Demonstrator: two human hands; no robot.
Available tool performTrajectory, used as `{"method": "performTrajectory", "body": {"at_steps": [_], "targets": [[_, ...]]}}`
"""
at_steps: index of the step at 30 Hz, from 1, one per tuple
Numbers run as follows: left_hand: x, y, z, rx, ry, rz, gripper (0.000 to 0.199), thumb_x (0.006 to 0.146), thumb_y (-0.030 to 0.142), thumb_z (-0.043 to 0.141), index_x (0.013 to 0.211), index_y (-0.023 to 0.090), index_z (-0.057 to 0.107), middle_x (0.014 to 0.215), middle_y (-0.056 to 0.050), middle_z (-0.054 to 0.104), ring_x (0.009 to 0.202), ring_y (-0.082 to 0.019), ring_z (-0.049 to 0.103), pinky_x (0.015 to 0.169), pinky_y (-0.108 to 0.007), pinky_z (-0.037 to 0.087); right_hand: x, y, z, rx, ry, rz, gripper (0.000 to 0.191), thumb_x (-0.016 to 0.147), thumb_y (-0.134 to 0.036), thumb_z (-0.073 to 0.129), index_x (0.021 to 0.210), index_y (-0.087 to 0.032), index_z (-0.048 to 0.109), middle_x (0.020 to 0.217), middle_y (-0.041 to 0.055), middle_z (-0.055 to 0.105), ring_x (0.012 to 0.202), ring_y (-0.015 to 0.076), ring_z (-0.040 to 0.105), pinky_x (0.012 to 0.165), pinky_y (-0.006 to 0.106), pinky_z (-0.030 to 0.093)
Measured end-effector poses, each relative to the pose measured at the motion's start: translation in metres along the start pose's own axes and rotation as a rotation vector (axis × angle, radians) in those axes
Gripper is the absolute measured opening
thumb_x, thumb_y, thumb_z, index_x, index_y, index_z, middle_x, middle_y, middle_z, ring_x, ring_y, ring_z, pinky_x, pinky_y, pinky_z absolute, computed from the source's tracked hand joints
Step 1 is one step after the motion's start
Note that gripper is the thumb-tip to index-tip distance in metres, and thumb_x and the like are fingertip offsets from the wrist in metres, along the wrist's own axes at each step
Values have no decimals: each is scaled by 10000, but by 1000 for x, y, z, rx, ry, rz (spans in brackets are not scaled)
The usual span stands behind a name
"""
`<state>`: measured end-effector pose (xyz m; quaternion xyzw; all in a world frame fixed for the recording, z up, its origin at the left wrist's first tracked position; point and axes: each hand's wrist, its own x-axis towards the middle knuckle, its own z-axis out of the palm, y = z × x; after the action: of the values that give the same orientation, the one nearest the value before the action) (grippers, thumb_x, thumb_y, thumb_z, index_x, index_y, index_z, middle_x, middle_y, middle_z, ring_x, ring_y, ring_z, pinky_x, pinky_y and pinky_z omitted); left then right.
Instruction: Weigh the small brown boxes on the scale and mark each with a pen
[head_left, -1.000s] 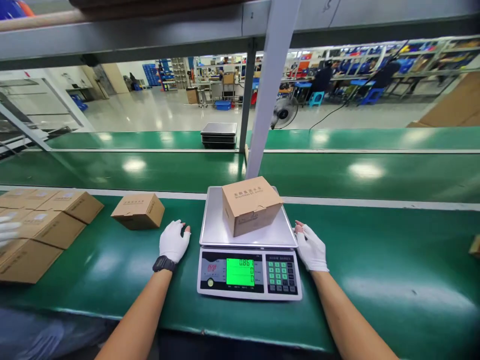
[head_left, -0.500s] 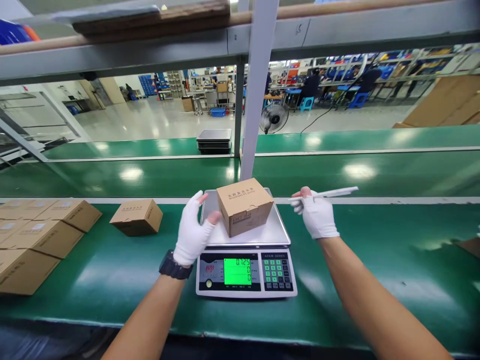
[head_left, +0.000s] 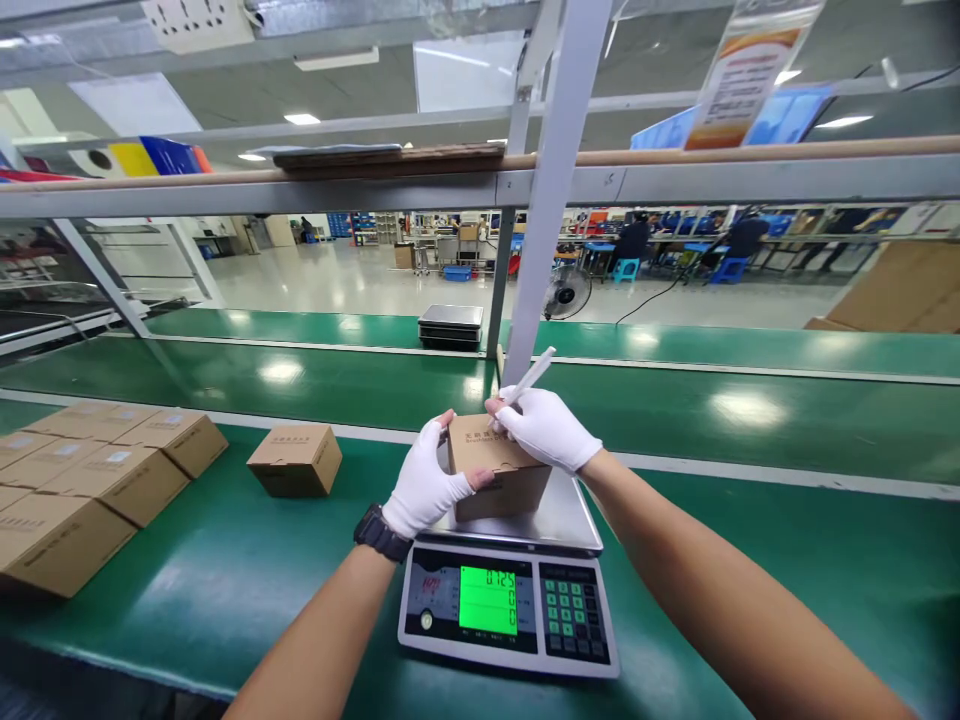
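Note:
A brown cardboard box (head_left: 501, 497) with printed lettering sits on the steel pan of a weighing scale (head_left: 510, 610), whose green display lights up 0.725. My left hand (head_left: 427, 482), in a white glove with bare fingertips, grips the box at its left side, thumb across the front face. Between the fingers of my gloved right hand (head_left: 544, 425) is a slim white pen (head_left: 534, 368). Its lower end points down at the box's top, where the fingers hide the tip, so I cannot tell whether it touches. A black watch (head_left: 381, 533) circles my left wrist.
One similar box (head_left: 295, 461) stands left of the scale on the green bench (head_left: 247, 560). Farther left, several more boxes (head_left: 112, 480) form a block. Behind the scale rises a white post (head_left: 544, 200); another scale (head_left: 451, 326) rests on the far surface.
My right hand has moved left with the pen, from beside the scale to over the box top. My left hand has closed on the box's left side. The view has tilted up.

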<state>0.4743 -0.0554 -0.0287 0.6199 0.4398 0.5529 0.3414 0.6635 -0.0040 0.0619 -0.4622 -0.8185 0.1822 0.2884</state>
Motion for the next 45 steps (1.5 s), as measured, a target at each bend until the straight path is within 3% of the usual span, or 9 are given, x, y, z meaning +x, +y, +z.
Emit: {"method": "performTrajectory", "body": {"at_steps": [6, 37, 43, 45], "targets": [[2, 3, 3, 13, 5, 9, 991, 591, 590, 843, 1361, 164, 388, 1325, -139, 450, 1230, -316, 442, 1108, -481, 350, 10, -1, 8, -58, 47, 88, 329, 911, -347, 452, 674, -183, 611, 735, 48, 669, 709, 184, 610, 708, 257, 420], [0, 5, 4, 47, 19, 23, 983, 597, 616, 823, 1356, 162, 397, 1310, -132, 452, 1222, -303, 441, 1101, -466, 352, 6, 0, 11, -102, 117, 104, 270, 895, -305, 465, 692, -190, 601, 794, 53, 678, 741, 192, 612, 701, 257, 408], [1, 2, 4, 28, 12, 26, 1002, 592, 639, 816, 1360, 159, 388, 1340, -140, 428, 1235, -319, 429, 1104, -487, 348, 2, 11, 10, 44, 347, 169, 313, 917, -387, 446, 709, -207, 596, 687, 8, 650, 707, 190, 604, 682, 271, 398], [-9, 7, 6, 73, 72, 60, 895, 660, 624, 779, 1344, 181, 409, 1322, -128, 447, 1225, -316, 438, 1091, -494, 362, -8, 7, 10, 138, 390, 160, 334, 932, -417, 431, 731, -209, 598, 649, -6, 631, 684, 181, 596, 681, 270, 405]]}}
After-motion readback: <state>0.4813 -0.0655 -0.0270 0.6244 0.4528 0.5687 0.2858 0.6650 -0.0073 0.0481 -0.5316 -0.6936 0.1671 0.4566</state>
